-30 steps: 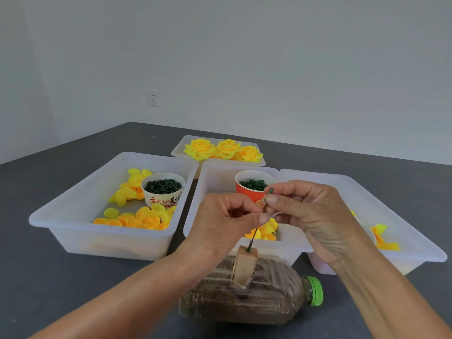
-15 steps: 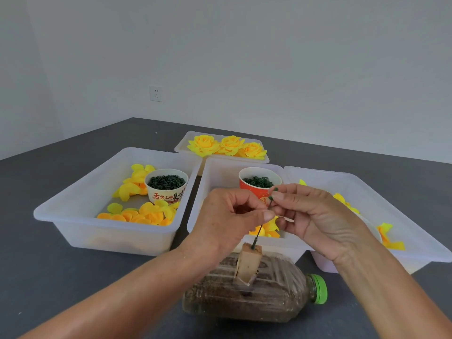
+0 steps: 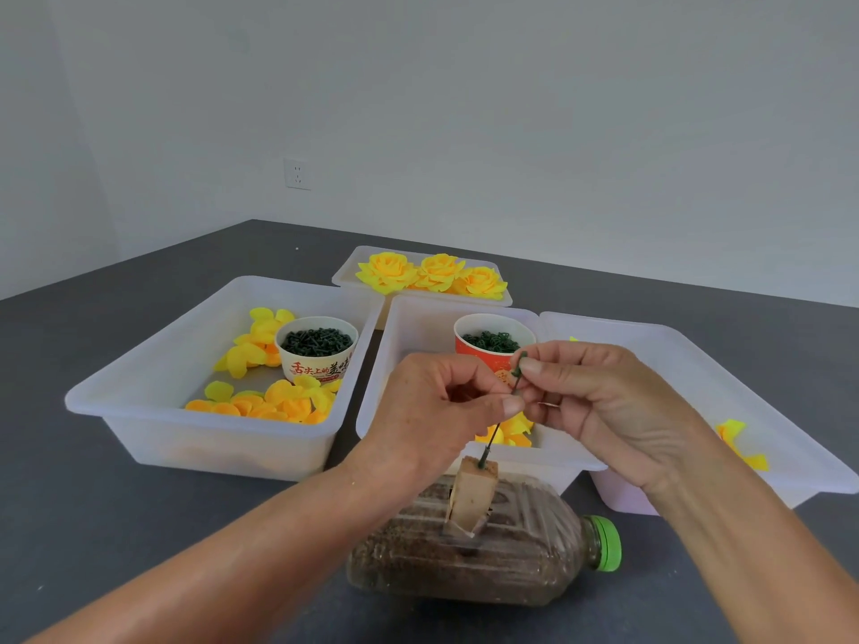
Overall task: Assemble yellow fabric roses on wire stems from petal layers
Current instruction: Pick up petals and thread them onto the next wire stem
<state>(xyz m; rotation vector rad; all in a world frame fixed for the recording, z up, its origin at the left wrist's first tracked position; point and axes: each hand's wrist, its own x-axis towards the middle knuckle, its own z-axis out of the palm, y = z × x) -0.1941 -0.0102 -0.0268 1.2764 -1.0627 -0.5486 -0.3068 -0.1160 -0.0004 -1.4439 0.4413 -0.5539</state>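
A thin green wire stem (image 3: pixel 493 436) stands slanted in a tan foam block (image 3: pixel 472 497) fixed on a lying plastic bottle (image 3: pixel 465 564). My left hand (image 3: pixel 437 411) pinches the stem at mid-height with thumb and curled fingers. My right hand (image 3: pixel 599 406) pinches a small green piece (image 3: pixel 519 363) at the stem's top end. Three finished yellow roses (image 3: pixel 432 274) lie in the far tray (image 3: pixel 346 274). Loose yellow petals (image 3: pixel 274 404) fill the left bin (image 3: pixel 111 402).
A white cup (image 3: pixel 318 348) of dark green parts stands in the left bin. A red cup (image 3: pixel 488 343) of green parts stands in the middle bin (image 3: pixel 409 327). The right bin (image 3: pixel 697 360) holds yellow petals (image 3: pixel 739 446). All rest on a dark table (image 3: pixel 93 527).
Both hands stay pinched on the stem with almost no shift. The view has moved slightly, so the bins sit a little differently in frame.
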